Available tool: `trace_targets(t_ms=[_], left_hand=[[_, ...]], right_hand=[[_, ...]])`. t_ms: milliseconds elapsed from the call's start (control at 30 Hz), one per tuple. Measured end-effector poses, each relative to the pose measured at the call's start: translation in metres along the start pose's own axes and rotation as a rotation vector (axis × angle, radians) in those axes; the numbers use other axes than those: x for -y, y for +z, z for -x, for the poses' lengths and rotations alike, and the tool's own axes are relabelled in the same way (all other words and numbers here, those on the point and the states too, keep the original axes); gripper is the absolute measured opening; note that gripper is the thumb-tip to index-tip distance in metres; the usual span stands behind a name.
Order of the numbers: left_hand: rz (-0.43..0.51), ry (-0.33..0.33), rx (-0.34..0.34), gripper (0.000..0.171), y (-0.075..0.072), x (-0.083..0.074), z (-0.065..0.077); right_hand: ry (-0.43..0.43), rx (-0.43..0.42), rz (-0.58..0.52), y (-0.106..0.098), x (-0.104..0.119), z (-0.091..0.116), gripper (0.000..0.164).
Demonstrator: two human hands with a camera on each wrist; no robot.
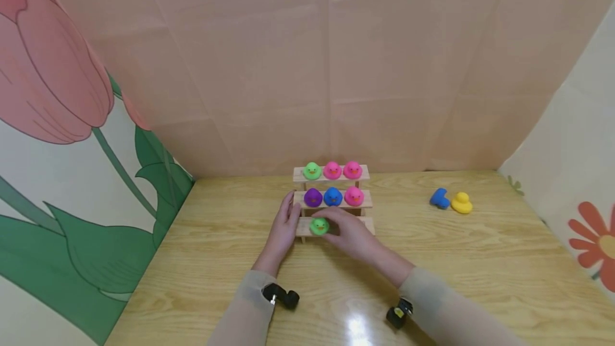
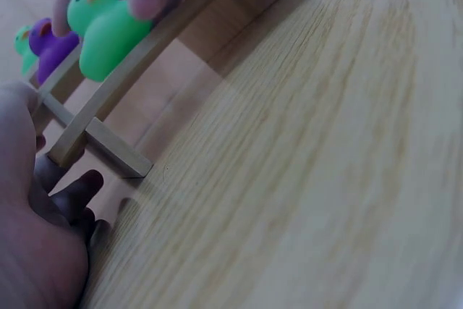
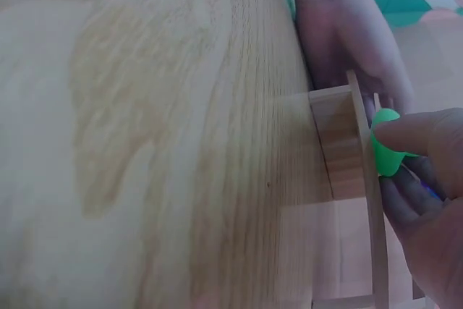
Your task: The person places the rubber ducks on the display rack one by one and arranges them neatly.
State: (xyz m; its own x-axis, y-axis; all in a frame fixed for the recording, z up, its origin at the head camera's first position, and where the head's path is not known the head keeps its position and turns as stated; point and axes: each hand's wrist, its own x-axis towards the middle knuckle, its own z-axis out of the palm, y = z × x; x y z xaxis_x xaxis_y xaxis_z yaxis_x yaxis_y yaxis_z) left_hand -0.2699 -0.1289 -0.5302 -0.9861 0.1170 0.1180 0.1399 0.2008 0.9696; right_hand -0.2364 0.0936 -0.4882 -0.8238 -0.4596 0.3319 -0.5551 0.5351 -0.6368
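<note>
A small three-tier wooden shelf (image 1: pixel 368 224) carries rubber ducks. My right hand (image 1: pixel 353 235) pinches a green duck (image 1: pixel 319 227) between thumb and fingers at the left part of the lowest tier. In the left wrist view this green duck (image 2: pixel 108 37) sits upright on the board's edge. My left hand (image 1: pixel 282 229) holds the left side of the shelf, its fingers (image 2: pixel 79 195) bent around the board's end. On the middle tier stand a purple duck (image 1: pixel 313 197), a blue duck (image 1: pixel 333 196) and a pink duck (image 1: pixel 354 196).
The top tier bears another green duck (image 1: pixel 312 171) and two pink ducks (image 1: pixel 332 170). To the right on the wooden table (image 1: pixel 216 228), a blue duck (image 1: pixel 440 198) lies tipped over beside an upright yellow duck (image 1: pixel 462 203). A pinkish cloth (image 1: pixel 269 68) hangs behind.
</note>
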Motion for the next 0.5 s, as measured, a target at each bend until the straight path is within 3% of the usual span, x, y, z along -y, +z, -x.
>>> trace_targets(t_ms=[500], left_hand=[[-0.004,0.013,-0.002,0.07,-0.0005,-0.0003,0.0006]], right_hand=[[-0.052,-0.009,0.035,0.0092,-0.0018,-0.0054,0.054]])
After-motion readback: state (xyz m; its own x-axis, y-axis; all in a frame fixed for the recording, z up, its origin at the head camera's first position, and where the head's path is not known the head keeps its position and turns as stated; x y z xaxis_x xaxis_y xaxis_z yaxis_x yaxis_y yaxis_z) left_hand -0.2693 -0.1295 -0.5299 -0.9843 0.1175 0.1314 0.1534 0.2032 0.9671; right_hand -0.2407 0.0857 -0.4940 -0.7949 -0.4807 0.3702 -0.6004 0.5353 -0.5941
